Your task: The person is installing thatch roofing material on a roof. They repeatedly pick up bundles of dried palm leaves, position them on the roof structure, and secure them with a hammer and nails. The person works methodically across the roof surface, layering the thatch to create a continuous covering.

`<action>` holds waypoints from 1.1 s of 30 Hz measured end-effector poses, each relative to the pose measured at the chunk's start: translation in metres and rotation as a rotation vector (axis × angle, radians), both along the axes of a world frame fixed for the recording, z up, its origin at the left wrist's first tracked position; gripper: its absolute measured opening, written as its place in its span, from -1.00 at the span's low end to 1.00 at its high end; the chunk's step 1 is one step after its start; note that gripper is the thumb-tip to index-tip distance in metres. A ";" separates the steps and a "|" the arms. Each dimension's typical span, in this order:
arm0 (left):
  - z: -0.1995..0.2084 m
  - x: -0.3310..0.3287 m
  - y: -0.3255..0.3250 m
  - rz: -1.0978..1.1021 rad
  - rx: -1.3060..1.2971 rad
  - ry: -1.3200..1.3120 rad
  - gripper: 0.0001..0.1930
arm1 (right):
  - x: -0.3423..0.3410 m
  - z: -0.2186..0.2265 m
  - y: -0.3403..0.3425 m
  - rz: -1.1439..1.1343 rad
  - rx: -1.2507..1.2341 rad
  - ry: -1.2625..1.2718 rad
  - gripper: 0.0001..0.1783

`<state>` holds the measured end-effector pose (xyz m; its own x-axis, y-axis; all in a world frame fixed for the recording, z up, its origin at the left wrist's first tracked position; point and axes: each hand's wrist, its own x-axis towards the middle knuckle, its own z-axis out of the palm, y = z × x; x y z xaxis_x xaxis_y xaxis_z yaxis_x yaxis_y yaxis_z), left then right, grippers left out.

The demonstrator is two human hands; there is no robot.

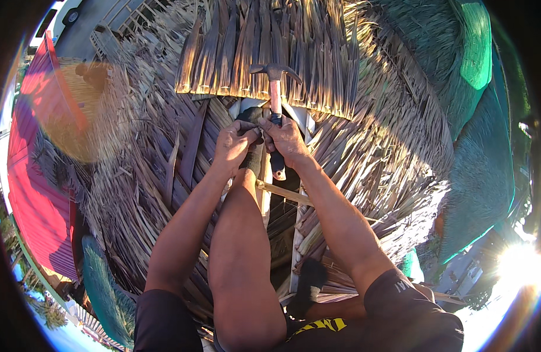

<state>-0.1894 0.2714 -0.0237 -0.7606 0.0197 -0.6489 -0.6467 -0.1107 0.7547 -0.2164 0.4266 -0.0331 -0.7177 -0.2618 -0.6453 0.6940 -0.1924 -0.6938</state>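
1. Two bare hands meet over the dried-leaf roof: the left hand (pixel 234 144) has its thumb and fingers bent toward the right one's fingertips, and I cannot tell whether they close on anything small.
2. The right hand (pixel 288 141) grips the claw hammer with dark metal head, orange-pink shaft and black grip (pixel 275 97), its head pointing away from the person, just below the brown folded-leaf thatch panel (pixel 229 64).
3. Done, by the look of it: that panel lies in place across the upper roof, and layered brown thatch (pixel 147 141) covers both sides.
4. Left, I judge: the strip nearer the person, where a pale wooden crosspiece (pixel 285 192) spans an uncovered dark gap (pixel 282 226). Whether the panel is fastened cannot be seen.
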 end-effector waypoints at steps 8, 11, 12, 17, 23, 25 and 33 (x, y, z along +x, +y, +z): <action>-0.026 -0.015 -0.009 0.185 0.265 -0.158 -0.89 | -0.013 -0.021 -0.002 0.043 0.018 0.050 -0.67; -0.024 -0.014 -0.012 -0.180 -0.375 0.207 -0.84 | -0.010 -0.028 -0.001 0.098 0.045 0.156 -0.66; -0.023 -0.014 -0.013 -0.360 -0.699 0.424 -0.82 | -0.010 -0.031 0.000 0.131 0.051 0.190 -0.65; -0.027 -0.017 -0.017 -0.119 -0.147 0.110 -0.78 | -0.014 -0.040 0.003 0.339 0.302 0.289 -0.61; -0.054 -0.034 -0.054 -0.027 -0.481 0.146 -0.74 | -0.025 -0.037 -0.004 0.448 0.727 0.411 -0.62; -0.065 -0.047 -0.069 -0.127 -0.755 0.421 -0.75 | -0.027 -0.034 -0.003 0.545 0.922 0.398 -0.56; -0.127 -0.108 -0.076 -0.333 -0.905 0.617 -0.78 | -0.029 -0.048 0.008 0.828 1.073 0.274 -0.64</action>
<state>-0.2972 0.1958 -0.1512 -0.9990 -0.0043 -0.0455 -0.0337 0.7422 0.6693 -0.2452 0.4346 -0.0812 -0.7334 -0.1396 -0.6653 0.1614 0.9149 -0.3699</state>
